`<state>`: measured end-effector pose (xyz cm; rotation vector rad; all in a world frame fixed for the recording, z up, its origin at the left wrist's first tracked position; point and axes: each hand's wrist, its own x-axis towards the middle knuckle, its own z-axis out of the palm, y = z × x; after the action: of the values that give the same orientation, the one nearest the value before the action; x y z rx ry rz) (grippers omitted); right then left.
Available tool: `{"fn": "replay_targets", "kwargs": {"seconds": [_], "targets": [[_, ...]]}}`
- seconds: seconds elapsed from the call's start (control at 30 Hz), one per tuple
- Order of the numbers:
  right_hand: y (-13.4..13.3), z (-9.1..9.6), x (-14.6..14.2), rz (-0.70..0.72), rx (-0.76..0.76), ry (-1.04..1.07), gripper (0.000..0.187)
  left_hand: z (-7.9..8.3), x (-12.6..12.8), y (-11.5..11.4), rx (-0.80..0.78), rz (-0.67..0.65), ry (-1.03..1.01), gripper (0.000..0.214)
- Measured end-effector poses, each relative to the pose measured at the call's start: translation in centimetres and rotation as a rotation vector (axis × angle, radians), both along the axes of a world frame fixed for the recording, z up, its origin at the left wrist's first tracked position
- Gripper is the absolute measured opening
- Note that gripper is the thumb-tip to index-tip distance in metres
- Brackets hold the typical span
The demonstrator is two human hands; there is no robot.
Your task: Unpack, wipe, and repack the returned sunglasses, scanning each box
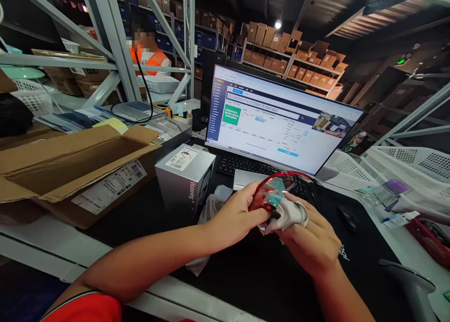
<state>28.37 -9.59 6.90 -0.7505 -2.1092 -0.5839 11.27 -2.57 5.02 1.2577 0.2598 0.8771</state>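
Observation:
My left hand [236, 215] grips a pair of red-framed glasses [269, 190] at one side, thumb and fingers closed on the frame. The lens is see-through and catches reflections. In my right hand [316, 240] a light grey cloth [291, 214] is bunched between the fingers, pressed against the glasses' lower part. The far side of the glasses is partly hidden by the cloth and fingers. Just left of my hands stands a silver-grey box [181, 179] with a label on top. A grey fabric pouch [213, 207] lies between that box and my left forearm.
A cardboard box [105, 176] with raised flaps stands at left. Behind my hands are a monitor [260, 134] and a keyboard [228, 165]. A mouse [347, 219], a handheld scanner [409, 277] and white baskets [383, 167] are at right. A person in an orange vest [156, 62] is beyond the rack.

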Motion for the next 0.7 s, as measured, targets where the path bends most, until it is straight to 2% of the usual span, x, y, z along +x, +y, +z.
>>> {"fn": "replay_targets", "kwargs": {"seconds": [0.13, 0.3, 0.43, 0.5, 0.57, 0.7], "targets": [[-0.8, -0.6, 0.0, -0.058, 0.088, -0.025, 0.022, -0.3, -0.1, -0.3, -0.027, -0.066, -0.046, 0.041], [-1.8, -0.5, -0.7, -0.101, 0.119, -0.105, 0.026, -0.5, -0.2, -0.7, -0.024, -0.056, -0.028, 0.041], [-1.3, -0.3, -0.4, -0.097, 0.070, -0.057, 0.024, -0.7, -0.1, -0.4, 0.031, -0.010, -0.010, 0.039], [-0.7, -0.3, 0.6, -0.059, -0.042, -0.026, 0.024, -0.7, -0.3, -0.3, 0.075, 0.003, 0.013, 0.040], [0.0, -0.4, 1.6, -0.017, -0.199, 0.137, 0.028, -0.6, -0.5, -0.1, 0.155, 0.064, 0.075, 0.043], [0.7, -1.3, 2.1, -0.050, -0.473, 0.826, 0.042, -0.4, -1.1, 0.3, 0.351, 0.299, 0.225, 0.049]]}}
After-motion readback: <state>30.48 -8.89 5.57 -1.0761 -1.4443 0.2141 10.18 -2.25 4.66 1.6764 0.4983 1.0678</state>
